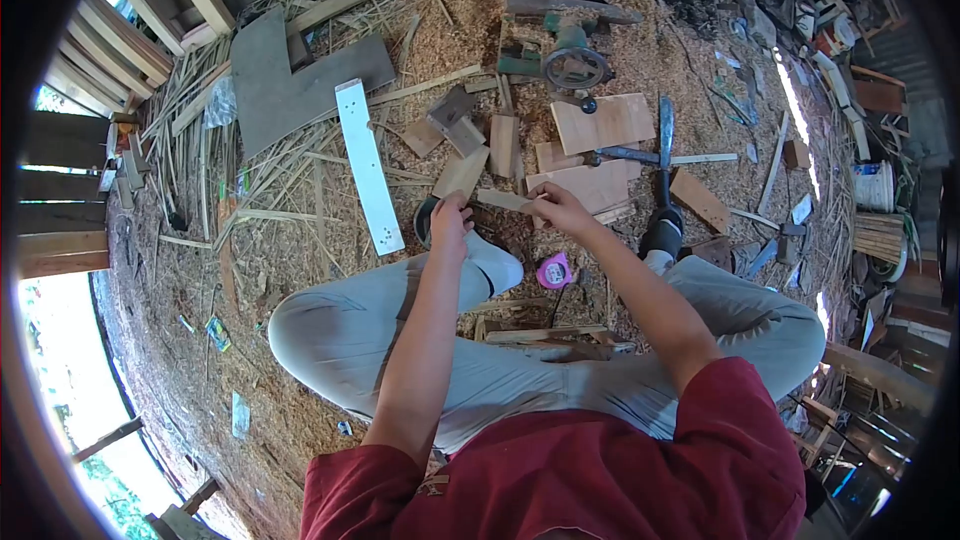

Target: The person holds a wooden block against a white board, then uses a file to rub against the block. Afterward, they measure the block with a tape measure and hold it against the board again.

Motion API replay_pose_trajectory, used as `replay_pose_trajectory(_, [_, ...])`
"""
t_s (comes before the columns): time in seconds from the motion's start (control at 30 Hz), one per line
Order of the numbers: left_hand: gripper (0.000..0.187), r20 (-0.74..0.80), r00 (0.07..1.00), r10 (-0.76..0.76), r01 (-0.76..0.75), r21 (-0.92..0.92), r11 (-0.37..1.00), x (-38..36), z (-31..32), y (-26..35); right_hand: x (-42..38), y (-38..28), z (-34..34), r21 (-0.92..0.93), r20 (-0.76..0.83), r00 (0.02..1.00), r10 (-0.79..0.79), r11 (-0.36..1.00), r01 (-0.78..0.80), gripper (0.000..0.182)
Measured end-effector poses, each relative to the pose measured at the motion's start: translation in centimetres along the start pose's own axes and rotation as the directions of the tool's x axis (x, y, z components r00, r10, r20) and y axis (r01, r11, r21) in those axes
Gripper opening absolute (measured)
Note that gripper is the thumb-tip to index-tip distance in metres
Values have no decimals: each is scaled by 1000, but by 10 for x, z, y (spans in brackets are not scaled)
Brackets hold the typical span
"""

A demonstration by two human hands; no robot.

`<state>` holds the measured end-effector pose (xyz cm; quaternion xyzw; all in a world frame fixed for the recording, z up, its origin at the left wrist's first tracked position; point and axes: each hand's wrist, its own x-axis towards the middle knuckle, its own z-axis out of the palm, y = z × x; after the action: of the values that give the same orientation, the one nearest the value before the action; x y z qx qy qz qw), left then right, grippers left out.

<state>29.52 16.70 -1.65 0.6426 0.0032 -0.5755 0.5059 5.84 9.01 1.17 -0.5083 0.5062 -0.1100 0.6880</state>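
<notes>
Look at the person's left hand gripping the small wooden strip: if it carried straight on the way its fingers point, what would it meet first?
Probably the right hand, gripping the wooden strip's other end. The left hand points along that strip toward it; depth is hard to judge.

Pink tape measure (555, 271), white plank (369, 166)

You get even, soft daylight over the sawdust floor (300, 270), with only faint shadows. Overexposed glare burns at the lower left opening and along the right edge. Strong fisheye bending curves the rim, ringed by black vignette; the centre stays sharp.
</notes>
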Motion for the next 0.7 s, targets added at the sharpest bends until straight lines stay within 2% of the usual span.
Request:
replay_pose_trajectory(0.1, [42, 242, 954, 178, -200, 67, 978, -13, 10, 6, -29, -27, -21, 222, 82, 997, -10, 975, -8, 35])
replay_pose_trajectory(0.13, [45, 332, 900, 281, -335, 116, 935, -19, 15, 9, -31, -29, -27, 239, 88, 996, -30, 971, 8, 36])
replay_pose_trajectory(0.2, [53, 512, 736, 442, -593, 173, 787, -36, 28, 17, -31, -39, -35, 275, 102, 992, -74, 961, 43, 38])
replay_pose_trajectory(0.23, [53, 537, 692, 483, -657, 190, 730, -53, 36, 24, -33, -45, -36, 292, 85, 991, -102, 954, 73, 39])
replay_pose_trajectory(0.3, [52, 500, 670, 549, -725, 280, 630, -67, 40, 35, -39, -57, -36, 324, 54, 987, -153, 937, 128, 42])
replay_pose_trajectory(0.33, [53, 482, 658, 579, -748, 326, 579, -72, 40, 38, -45, -63, -36, 256, 28, 971, -236, 941, 222, 42])
replay_pose_trajectory(0.4, [49, 483, 684, 546, -687, 177, 704, -77, 40, 43, -56, -71, -37, 110, -6, 918, -396, 912, 394, 45])
replay_pose_trajectory(0.43, [48, 487, 696, 528, -645, 100, 758, -79, 40, 44, -58, -71, -40, 124, 8, 917, -398, 910, 394, 47])
replay_pose_trajectory(0.53, [46, 433, 731, 527, -608, 62, 792, -81, 37, 45, -64, -78, -47, 119, 30, 913, -407, 908, 401, 51])
replay_pose_trajectory(0.6, [45, 440, 725, 530, -613, 62, 788, -80, 36, 45, -68, -81, -47, 54, 28, 909, -415, 909, 413, 50])
replay_pose_trajectory(0.7, [45, 420, 728, 541, -617, 58, 785, -82, 33, 45, -71, -83, -44, 51, 28, 909, -416, 909, 414, 48])
